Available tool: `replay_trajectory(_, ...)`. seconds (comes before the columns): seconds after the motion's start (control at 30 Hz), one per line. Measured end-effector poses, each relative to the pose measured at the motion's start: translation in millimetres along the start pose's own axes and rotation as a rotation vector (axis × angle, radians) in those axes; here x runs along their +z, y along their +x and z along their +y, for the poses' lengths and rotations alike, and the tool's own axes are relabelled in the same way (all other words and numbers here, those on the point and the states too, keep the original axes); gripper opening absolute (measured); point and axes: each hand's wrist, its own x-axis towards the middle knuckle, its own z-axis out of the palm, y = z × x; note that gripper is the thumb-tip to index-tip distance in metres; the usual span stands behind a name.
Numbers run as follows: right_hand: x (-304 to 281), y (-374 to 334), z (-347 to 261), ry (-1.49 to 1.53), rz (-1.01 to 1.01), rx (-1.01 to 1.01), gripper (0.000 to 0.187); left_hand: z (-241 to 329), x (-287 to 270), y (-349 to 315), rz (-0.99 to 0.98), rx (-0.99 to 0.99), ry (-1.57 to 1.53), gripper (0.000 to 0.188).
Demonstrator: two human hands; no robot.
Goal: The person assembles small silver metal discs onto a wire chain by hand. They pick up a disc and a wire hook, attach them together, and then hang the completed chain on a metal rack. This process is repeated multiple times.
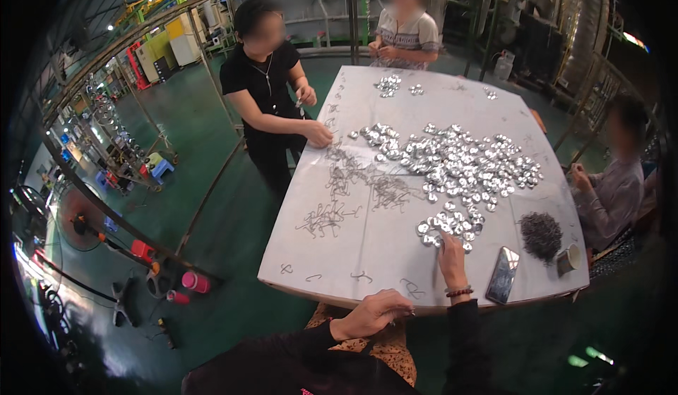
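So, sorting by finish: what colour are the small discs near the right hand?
Shiny silver discs, clearest in the head view.

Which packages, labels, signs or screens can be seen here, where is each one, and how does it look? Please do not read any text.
Phone: flat on the table near its front right edge, beside the right hand; a dark rectangle with a glossy, reflecting screen.
Cup: at the table's right front corner, next to a dark heap; small, round, pale.
Cabinets: far left background; yellow, boxy, too small to show labels.
No clear signs or packages otherwise.
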Motion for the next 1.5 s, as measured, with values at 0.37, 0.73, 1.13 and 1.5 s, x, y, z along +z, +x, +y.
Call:
replay_trajectory(0.37, -132.8, -74.5, -160.5, 0.925, 0.023, 0.501, 0.026, 4.1, 2.2, 8.5, 0.056, -0.030, -0.063, 0.015)
replay_trajectory(0.73, -122.2, -67.2, -179.6, 1.007, 0.150, 0.475, 0.019, -12.0, 4.6, -4.0, 0.163, -0.181, -0.005, 0.022)
replay_trajectory(1.13, -131.3, -78.7, -192.4, 1.289, 0.144, 0.580, 0.015, -56.4, -85.9, 14.1, 0.515, -0.025, 0.639, 0.018)
replay_trajectory(1.5, -135.4, -70.6, -195.1, 1.330, 0.052, 0.578, 0.018, -144.5, -145.2, 48.0, 0.317, -0.281, 1.284, 0.011)
